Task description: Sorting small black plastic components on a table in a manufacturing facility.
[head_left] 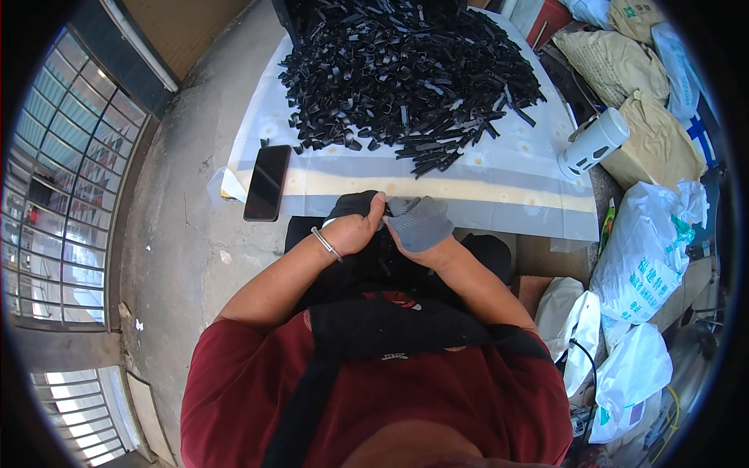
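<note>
My left hand (355,228), with a silver bracelet at its wrist, is closed in front of my lap, its bare thumb pointing up. Dark material (353,204) lies around or behind its fingers; I cannot tell whether it is a glove or cloth. Touching it is my right hand (421,230), partly covered by a grey dotted glove (417,217), its fingers bent inward. Something small and dark shows between the two hands, too hidden to name. Just beyond them, a big heap of small black plastic pieces (390,86) spreads over the table.
A black phone (267,183) lies at the left edge of the table's pale cloth (515,191). On the right stands a tilted white bottle (594,143), beside stuffed sacks (651,140) and plastic bags (636,257). A barred window (70,171) is at left.
</note>
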`<action>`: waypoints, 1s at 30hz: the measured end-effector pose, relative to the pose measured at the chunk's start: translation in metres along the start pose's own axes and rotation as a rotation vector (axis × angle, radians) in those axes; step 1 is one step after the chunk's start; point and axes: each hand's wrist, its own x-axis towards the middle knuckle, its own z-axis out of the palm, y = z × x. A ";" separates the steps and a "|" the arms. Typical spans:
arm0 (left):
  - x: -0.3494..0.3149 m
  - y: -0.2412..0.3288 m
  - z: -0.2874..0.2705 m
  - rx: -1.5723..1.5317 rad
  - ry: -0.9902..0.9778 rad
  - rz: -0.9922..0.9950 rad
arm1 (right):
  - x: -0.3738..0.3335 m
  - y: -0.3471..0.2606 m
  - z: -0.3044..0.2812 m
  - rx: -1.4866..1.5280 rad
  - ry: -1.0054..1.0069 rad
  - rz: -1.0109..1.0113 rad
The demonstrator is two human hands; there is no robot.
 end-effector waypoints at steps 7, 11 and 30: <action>0.066 -0.085 -0.050 0.592 0.561 -0.049 | 0.010 0.029 -0.014 -0.057 -0.198 0.217; 0.104 -0.101 -0.063 0.549 0.323 -0.305 | 0.045 0.056 -0.033 -0.437 -0.221 0.257; 0.080 -0.083 -0.044 0.346 0.433 -0.065 | 0.029 0.079 -0.023 -0.165 0.201 0.241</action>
